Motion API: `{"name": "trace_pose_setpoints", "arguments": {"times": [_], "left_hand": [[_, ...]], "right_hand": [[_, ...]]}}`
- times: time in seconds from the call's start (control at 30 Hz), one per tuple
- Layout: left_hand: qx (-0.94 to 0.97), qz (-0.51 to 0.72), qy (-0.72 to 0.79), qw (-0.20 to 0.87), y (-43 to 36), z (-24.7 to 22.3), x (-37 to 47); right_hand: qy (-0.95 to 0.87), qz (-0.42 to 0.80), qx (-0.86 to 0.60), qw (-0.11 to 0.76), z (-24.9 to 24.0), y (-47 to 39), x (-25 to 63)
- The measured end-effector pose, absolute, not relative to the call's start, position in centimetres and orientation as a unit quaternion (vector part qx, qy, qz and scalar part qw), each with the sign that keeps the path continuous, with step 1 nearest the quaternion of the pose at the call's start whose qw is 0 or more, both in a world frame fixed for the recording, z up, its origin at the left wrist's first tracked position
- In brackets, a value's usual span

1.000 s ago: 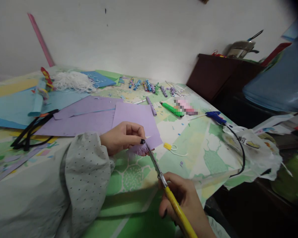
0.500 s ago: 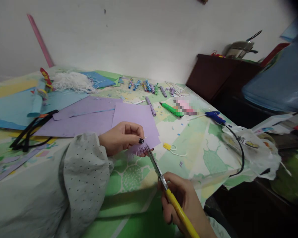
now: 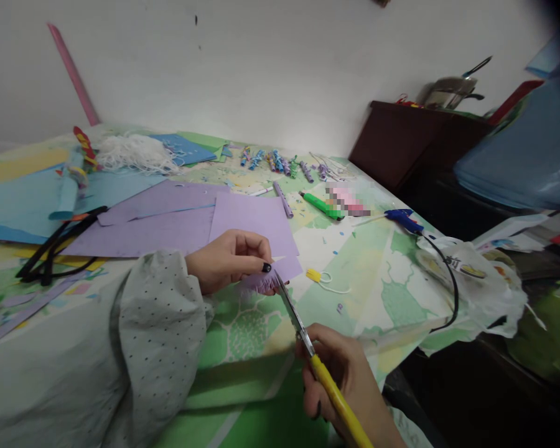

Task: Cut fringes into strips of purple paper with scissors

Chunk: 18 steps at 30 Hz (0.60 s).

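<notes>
My left hand (image 3: 236, 258) pinches a small strip of purple paper (image 3: 287, 267), whose near edge is cut into a fine fringe. In my right hand (image 3: 343, 373) is a pair of scissors (image 3: 329, 386) with yellow handles. The scissor tips meet the fringed edge, close to my left fingertips. Part of the strip is hidden behind my left thumb and fingers. Beyond it lies a flat sheet of purple paper (image 3: 252, 218), overlapping a larger purple sheet (image 3: 168, 230).
Several small paper rolls (image 3: 280, 163) lie near the wall, with a green cutter (image 3: 322, 205) closer in. A blue glue gun (image 3: 404, 219) and a plastic bag (image 3: 471, 280) are at the right edge. White string (image 3: 135, 154) and black-handled scissors (image 3: 51, 261) are at left.
Both hands stay almost in place. The paper strip has shifted very slightly to the right in my left fingers, with the scissor tips still at its fringe.
</notes>
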<state>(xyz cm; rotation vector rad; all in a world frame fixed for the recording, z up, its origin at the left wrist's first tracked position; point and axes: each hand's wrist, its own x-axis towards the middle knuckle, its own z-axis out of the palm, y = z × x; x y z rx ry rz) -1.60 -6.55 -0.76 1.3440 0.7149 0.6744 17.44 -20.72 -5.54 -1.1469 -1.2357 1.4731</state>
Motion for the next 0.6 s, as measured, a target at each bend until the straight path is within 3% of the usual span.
{"name": "trace_pose_setpoints", "arguments": {"times": [0.6], "left_hand": [[0.595, 0.301, 0.313, 0.676, -6.69, -0.68, -1.54]], "right_hand": [[-0.507, 0.574, -0.478, 0.431, -5.57, -20.70, 17.40]]}}
